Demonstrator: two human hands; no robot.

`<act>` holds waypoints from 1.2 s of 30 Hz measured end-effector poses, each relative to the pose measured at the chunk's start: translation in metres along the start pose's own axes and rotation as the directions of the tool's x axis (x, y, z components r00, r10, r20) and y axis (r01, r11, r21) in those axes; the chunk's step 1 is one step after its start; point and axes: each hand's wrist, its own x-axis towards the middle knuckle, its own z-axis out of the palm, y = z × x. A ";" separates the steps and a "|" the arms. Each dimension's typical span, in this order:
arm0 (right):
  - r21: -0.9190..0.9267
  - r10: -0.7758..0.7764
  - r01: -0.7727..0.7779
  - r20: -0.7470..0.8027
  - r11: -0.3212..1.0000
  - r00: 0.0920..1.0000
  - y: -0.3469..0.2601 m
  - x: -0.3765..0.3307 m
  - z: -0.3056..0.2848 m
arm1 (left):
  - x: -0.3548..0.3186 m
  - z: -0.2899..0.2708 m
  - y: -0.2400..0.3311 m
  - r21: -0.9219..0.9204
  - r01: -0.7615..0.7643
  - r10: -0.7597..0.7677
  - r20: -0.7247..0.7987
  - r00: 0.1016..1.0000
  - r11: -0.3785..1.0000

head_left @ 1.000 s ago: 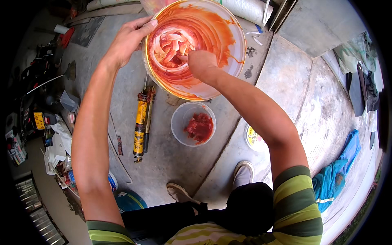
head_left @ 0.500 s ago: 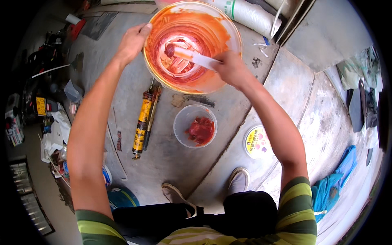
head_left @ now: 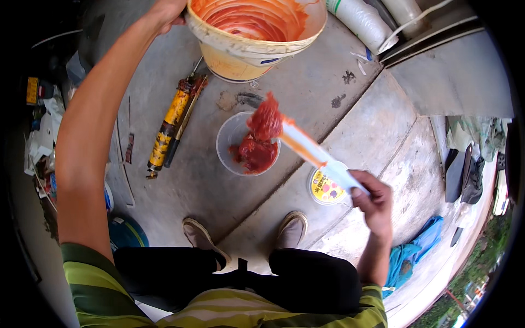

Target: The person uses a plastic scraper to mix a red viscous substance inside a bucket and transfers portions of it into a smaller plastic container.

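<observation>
While glistening: thick red paste (head_left: 266, 120) on flat white stick (head_left: 322, 158)

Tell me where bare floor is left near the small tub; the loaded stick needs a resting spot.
Bare concrete lies right of the small clear tub, between the big bucket above and the round lid below. Another patch sits between tub and shoes. Crowded: the grease gun beside the tub's left, and clutter along the far left edge.

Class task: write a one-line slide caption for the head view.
Right hand lifts a paste-loaded spatula over a small clear tub; left hand grips the bucket.
</observation>
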 end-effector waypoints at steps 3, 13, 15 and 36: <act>-0.260 -0.042 0.033 -0.028 0.965 0.999 0.046 -0.004 0.021 | 0.001 0.000 -0.003 0.143 0.000 -0.013 0.088 0.996 0.990; -0.597 -0.261 0.171 -0.067 0.784 0.963 0.101 -0.015 0.056 | -0.005 0.028 0.028 -0.063 -0.127 0.137 0.200 0.970 0.990; -0.619 -0.271 0.157 -0.093 0.769 0.958 0.102 -0.025 0.052 | -0.002 0.040 0.015 -0.005 -0.146 0.143 0.229 0.963 0.989; -0.832 -0.345 0.486 0.387 0.270 0.855 0.111 -0.013 0.071 | -0.274 0.030 -0.265 -0.370 0.650 -0.427 0.527 0.735 0.663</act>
